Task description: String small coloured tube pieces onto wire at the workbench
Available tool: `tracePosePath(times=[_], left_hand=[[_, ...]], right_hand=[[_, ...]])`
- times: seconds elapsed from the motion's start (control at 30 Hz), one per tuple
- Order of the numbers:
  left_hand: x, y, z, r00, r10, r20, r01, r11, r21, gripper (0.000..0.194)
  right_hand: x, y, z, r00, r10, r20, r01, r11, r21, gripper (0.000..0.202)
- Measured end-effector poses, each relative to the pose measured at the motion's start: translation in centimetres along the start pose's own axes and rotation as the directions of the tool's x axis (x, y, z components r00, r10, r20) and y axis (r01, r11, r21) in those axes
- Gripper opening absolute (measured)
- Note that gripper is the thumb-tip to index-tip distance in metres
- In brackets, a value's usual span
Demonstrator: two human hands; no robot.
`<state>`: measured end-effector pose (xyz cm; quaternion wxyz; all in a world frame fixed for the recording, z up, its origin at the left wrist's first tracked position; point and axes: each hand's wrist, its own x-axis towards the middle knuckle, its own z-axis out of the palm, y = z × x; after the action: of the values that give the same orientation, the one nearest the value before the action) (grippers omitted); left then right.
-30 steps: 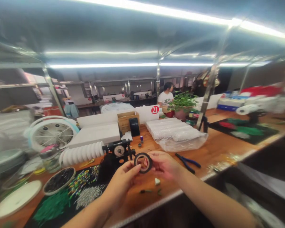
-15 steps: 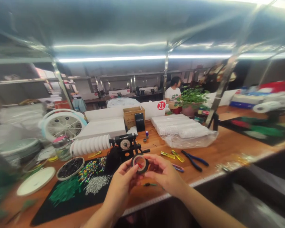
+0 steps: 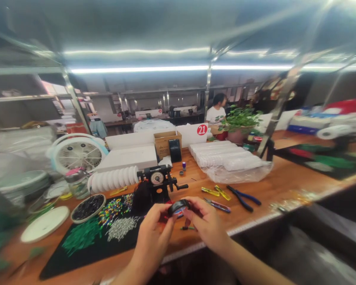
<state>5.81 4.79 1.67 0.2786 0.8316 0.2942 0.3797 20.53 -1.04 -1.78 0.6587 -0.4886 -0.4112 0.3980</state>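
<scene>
A roll of black tape (image 3: 178, 205) is held above the front of the wooden bench (image 3: 280, 174), its left edge pinched by the left hand (image 3: 154, 225) and its right edge by the right hand (image 3: 205, 222). Thumb and fingers are closed on it from both sides, presumably so that it is kept steady while tilted. Blue-handled pliers (image 3: 246, 196) are laid to the right, probably for easy reach. Small pieces are sorted on a black mat (image 3: 62, 261), likely for contrast: green strips (image 3: 81, 238), multicoloured beads (image 3: 114, 211) and silvery bits (image 3: 121, 228).

Beside the beads, glossy dark pieces (image 3: 88, 206) are contained in a round bowl (image 3: 86, 221). A clear jar (image 3: 81, 189) is topped with a pink lid; its contents cannot be made out. White ribbed rolls (image 3: 215, 152) are wrapped in a clear plastic bag (image 3: 239, 173). The inside of the cardboard box (image 3: 162, 147) is hidden.
</scene>
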Motion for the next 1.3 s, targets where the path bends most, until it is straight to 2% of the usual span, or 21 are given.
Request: tracePosePath(times=[0.1, 0.23, 0.33, 0.4, 0.47, 0.53, 0.6, 0.67, 0.77, 0.93, 1.03, 1.1, 1.17, 1.2, 1.23, 1.3], left_hand=[[-0.1, -0.5, 0.1, 1.000, -0.026, 0.005, 0.027, 0.999, -0.042, 0.016], [-0.1, -1.0, 0.3, 0.994, -0.108, -0.035, 0.102, 0.986, -0.131, 0.024], [0.0, -1.1, 0.3, 0.972, -0.234, 0.000, 0.226, 0.938, -0.264, 0.029], [0.1, -1.1, 0.4, 0.929, -0.360, 0.082, 0.361, 0.837, -0.411, 0.034], [0.1, -1.2, 0.6, 0.865, -0.460, 0.202, 0.485, 0.661, -0.572, 0.038], [0.2, -1.3, 0.8, 0.812, -0.494, 0.310, 0.551, 0.476, -0.686, 0.033], [0.2, -1.4, 1.0, 0.781, -0.501, 0.374, 0.575, 0.341, -0.744, 0.028], [0.2, -1.3, 1.0, 0.745, -0.528, 0.408, 0.598, 0.257, -0.759, 0.025], [0.3, -0.9, 0.9, 0.679, -0.576, 0.455, 0.654, 0.194, -0.731, 0.025], [0.1, 0.0, 0.5, 0.634, -0.593, 0.495, 0.687, 0.139, -0.713, 0.019], [-0.1, 0.0, 0.5, 0.625, -0.562, 0.541, 0.723, 0.158, -0.672, 0.024], [-0.1, -0.5, 0.7, 0.675, -0.532, 0.512, 0.701, 0.244, -0.671, 0.036], [-0.2, -1.2, 0.9, 0.751, -0.506, 0.425, 0.634, 0.373, -0.677, 0.051], [-0.1, -1.5, 1.0, 0.775, -0.500, 0.385, 0.609, 0.430, -0.666, 0.053], [-0.1, -1.8, 1.0, 0.783, -0.505, 0.364, 0.603, 0.470, -0.645, 0.052], [0.0, -2.0, 1.2, 0.753, -0.544, 0.371, 0.642, 0.479, -0.599, 0.044]], right_hand=[[-0.3, 0.2, 0.1, 0.998, -0.058, -0.037, 0.054, 0.995, -0.089, 0.033], [-0.8, 0.4, 0.2, 0.964, -0.263, -0.040, 0.235, 0.912, -0.336, 0.024], [-1.2, 0.4, 0.5, 0.955, -0.295, -0.006, 0.274, 0.892, -0.358, 0.024], [-1.6, 0.1, 0.7, 0.976, -0.220, 0.009, 0.212, 0.932, -0.294, 0.029], [-1.9, -0.4, 0.9, 0.991, -0.128, 0.041, 0.133, 0.968, -0.211, 0.036], [-2.0, -0.8, 1.0, 0.994, -0.059, 0.087, 0.069, 0.991, -0.111, 0.041], [-2.0, -1.2, 1.2, 0.993, -0.014, 0.115, 0.014, 1.000, -0.005, 0.043], [-1.8, -1.4, 1.3, 0.993, 0.031, 0.113, -0.039, 0.997, 0.068, 0.045], [-1.3, -1.4, 1.4, 0.990, 0.099, 0.102, -0.110, 0.987, 0.113, 0.044], [-0.8, -1.2, 1.6, 0.986, 0.147, 0.083, -0.165, 0.947, 0.274, 0.041], [-0.7, -1.1, 1.7, 0.971, 0.225, 0.078, -0.238, 0.894, 0.379, 0.043], [-0.7, -1.2, 1.8, 0.959, 0.273, 0.079, -0.282, 0.877, 0.390, 0.042], [-0.7, -1.3, 1.9, 0.951, 0.298, 0.086, -0.308, 0.876, 0.372, 0.041], [-0.7, -1.4, 2.0, 0.948, 0.304, 0.092, -0.316, 0.876, 0.364, 0.041], [-0.8, -1.5, 2.1, 0.947, 0.306, 0.097, -0.320, 0.878, 0.356, 0.041], [-0.9, -1.7, 2.4, 0.949, 0.300, 0.101, -0.316, 0.887, 0.336, 0.040]])
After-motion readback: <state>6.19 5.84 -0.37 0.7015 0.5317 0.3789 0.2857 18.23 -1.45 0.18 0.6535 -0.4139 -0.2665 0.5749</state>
